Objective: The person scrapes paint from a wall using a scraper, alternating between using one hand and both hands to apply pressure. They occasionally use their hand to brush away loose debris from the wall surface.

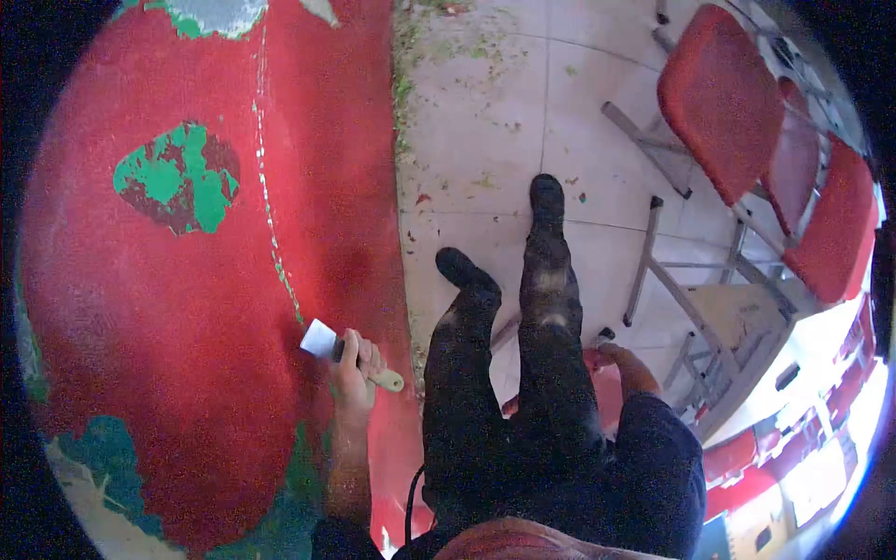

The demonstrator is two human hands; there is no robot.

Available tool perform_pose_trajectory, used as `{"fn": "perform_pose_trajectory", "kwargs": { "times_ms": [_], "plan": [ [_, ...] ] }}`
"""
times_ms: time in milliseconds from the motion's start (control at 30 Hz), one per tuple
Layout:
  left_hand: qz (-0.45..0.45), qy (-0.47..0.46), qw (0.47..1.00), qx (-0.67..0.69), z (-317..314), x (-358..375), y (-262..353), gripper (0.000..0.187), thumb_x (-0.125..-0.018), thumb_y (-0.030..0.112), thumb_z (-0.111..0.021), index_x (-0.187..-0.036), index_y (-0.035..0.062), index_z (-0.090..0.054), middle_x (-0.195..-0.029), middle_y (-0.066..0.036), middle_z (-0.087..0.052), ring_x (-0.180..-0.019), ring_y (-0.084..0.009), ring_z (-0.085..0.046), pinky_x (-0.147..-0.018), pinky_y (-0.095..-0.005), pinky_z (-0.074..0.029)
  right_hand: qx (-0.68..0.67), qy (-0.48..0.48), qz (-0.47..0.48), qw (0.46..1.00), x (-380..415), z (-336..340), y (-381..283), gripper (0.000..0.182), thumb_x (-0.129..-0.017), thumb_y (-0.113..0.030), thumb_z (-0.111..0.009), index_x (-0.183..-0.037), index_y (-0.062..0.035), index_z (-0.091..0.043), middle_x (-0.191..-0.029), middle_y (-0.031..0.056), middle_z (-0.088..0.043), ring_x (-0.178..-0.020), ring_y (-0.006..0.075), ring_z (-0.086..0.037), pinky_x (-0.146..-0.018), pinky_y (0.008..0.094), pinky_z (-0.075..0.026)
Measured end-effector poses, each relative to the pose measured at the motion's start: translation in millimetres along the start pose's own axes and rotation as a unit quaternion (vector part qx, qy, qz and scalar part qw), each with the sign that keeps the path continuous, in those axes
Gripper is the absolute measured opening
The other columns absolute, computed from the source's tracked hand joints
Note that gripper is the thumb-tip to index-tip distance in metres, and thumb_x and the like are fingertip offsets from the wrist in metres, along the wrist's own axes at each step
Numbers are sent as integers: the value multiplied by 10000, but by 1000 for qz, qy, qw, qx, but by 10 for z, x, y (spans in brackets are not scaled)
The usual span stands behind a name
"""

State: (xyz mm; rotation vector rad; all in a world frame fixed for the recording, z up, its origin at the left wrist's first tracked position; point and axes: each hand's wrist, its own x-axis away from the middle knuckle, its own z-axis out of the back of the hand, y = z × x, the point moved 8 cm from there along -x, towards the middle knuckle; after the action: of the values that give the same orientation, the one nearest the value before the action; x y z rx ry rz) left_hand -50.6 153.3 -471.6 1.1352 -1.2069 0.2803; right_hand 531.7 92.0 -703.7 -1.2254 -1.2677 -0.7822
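Observation:
My left hand (353,371) is wrapped around the pale handle of a putty knife (322,340). The wide metal blade lies against the red painted wall (215,308), right at the lower end of a thin line of chipped paint (271,219). Beside my right thigh, my right hand (605,355) is closed close to the red seat (609,397) under me. A small dark-tipped thing shows just past its fingers, and I cannot tell what it is.
Green patches (177,177) show where red paint is gone. Paint flakes (485,177) litter the tiled floor (597,131) along the wall's foot. Red folding chairs (719,103) stand at the right, their metal legs reaching toward my feet. A white table-like panel (784,373) is near them.

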Motion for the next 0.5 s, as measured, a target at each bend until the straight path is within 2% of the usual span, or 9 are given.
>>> {"fn": "perform_pose_trajectory", "kwargs": {
  "times_ms": [167, 367, 500],
  "plan": [
    [-2, -2, 1000, 12, -151, -55, -122, 388, -958, 327, -405, -622, 135, -381, -475, 28, -283, -432, -105, -295, -467, -272, -300, -53, -4, 41, 998, -102, 89, -92, 308, -782, -235, -576, -1020, -47, -629, -1052, 149, -624, -970, 278, -586, -817, 427, -431],
    [-51, -33, 996, 61, -147, -53, -96, 395, -960, 348, -391, -628, 137, -360, -456, 24, -263, -397, -101, -274, -415, -262, -311, -91, -4, 86, 992, -184, 262, -354, 313, -770, -222, -588, -1017, -32, -622, -1043, 161, -623, -956, 287, -588, -811, 419, -440],
    [-49, -6, 994, 95, 1, -13, 20, 391, -954, 348, -407, -627, 136, -369, -467, 26, -265, -427, -106, -286, -466, -276, -294, -111, 5, 112, 987, -271, 452, -558, 317, -763, -213, -597, -1015, -22, -618, -1037, 168, -623, -946, 293, -589, -807, 414, -446]
  ]
}}
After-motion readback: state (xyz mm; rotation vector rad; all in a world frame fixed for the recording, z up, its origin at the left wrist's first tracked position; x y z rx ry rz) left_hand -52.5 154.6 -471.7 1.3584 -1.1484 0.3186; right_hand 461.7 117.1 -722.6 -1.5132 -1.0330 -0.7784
